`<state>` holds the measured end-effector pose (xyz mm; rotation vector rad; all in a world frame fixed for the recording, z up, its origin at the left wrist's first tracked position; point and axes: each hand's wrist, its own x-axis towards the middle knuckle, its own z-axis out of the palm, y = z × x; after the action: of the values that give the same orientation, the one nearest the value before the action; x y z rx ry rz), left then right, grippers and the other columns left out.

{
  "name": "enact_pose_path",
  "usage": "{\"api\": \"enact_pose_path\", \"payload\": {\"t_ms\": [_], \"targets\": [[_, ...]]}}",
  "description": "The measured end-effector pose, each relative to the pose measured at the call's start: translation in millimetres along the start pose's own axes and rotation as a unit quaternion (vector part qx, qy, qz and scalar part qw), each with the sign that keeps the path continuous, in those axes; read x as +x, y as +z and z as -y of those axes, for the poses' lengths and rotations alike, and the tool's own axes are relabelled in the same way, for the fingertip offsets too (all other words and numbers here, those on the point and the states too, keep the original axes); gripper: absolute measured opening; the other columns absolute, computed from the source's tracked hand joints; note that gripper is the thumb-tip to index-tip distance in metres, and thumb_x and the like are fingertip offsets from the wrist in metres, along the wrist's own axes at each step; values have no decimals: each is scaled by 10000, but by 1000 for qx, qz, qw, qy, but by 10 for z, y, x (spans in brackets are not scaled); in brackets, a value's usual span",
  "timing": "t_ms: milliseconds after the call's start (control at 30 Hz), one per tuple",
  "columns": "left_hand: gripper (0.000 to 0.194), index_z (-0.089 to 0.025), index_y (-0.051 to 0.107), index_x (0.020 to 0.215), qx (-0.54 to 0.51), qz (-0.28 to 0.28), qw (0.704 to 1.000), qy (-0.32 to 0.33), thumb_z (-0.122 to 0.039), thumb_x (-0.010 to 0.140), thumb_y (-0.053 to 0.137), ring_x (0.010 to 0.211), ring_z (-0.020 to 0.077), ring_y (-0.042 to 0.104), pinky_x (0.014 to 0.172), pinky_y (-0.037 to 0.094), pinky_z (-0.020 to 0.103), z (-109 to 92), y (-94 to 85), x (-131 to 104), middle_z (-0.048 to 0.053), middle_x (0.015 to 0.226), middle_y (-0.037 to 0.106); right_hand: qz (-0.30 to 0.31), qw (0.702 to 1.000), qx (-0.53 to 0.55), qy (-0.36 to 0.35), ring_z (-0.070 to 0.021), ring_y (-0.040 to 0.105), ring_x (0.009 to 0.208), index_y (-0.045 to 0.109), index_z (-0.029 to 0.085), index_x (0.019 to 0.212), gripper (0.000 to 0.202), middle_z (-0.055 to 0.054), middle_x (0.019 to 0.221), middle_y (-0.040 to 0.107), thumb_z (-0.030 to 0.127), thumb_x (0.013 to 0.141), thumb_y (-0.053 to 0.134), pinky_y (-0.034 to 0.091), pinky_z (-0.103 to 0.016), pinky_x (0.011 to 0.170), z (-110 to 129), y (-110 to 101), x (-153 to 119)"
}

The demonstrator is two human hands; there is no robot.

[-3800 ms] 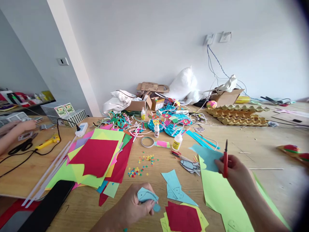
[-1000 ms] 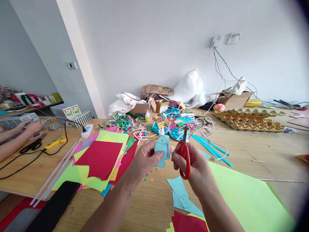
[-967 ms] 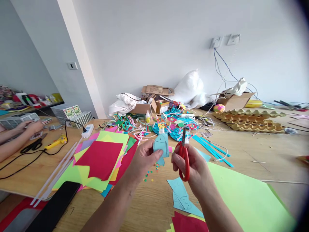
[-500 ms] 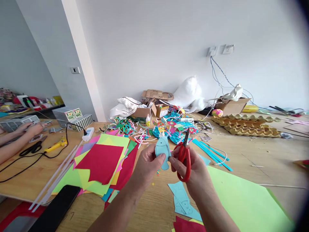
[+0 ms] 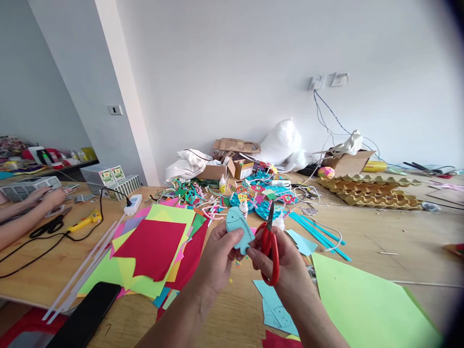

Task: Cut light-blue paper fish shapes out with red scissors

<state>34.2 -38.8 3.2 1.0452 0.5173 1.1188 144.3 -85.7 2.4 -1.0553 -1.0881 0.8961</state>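
A light blue paper fish (image 5: 237, 224) with a drawn eye and pencil lines is pinched by my left hand (image 5: 219, 246), thumb on its front. Red-handled scissors (image 5: 270, 246) are held in my right hand (image 5: 282, 263), dark blades pointing up and away from me. The thumb and finger of that same hand touch the fish's tail. Below, light blue paper pieces with pencil drawings (image 5: 273, 304) lie on the wooden table, partly behind my right wrist.
Coloured paper sheets (image 5: 155, 246) and a black phone (image 5: 85, 314) lie left, a green sheet (image 5: 369, 299) right. Egg trays (image 5: 373, 191) and cardboard boxes (image 5: 213, 171) stand at the back. Another person's hands (image 5: 47, 198) hold something at far left, near a yellow glue gun (image 5: 85, 220).
The fish has turned, its head now leaning left and its tail towards my right hand. The scissors have shifted slightly left and down, and the camera view has moved a little.
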Motion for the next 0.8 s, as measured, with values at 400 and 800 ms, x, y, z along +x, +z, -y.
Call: {"api": "enact_pose_path", "payload": {"t_ms": [400, 800], "targets": [[215, -180, 484, 579, 108, -31, 993, 39, -331, 694, 585, 484, 86, 364, 488, 303, 225, -79, -61, 16, -49, 498, 435, 29, 998, -47, -14, -106, 476, 470, 498, 208, 760, 311, 48, 568, 519, 497, 803, 605, 398, -215, 443, -125, -85, 9], [246, -200, 416, 556, 67, -113, 987, 93, -339, 713, 545, 536, 107, 375, 562, 343, 245, 20, -40, 30, -36, 530, 426, 136, 990, -26, 28, -128, 450, 477, 480, 203, 686, 411, 33, 520, 492, 569, 873, 474, 332, -245, 485, -324, 102, -269]]}}
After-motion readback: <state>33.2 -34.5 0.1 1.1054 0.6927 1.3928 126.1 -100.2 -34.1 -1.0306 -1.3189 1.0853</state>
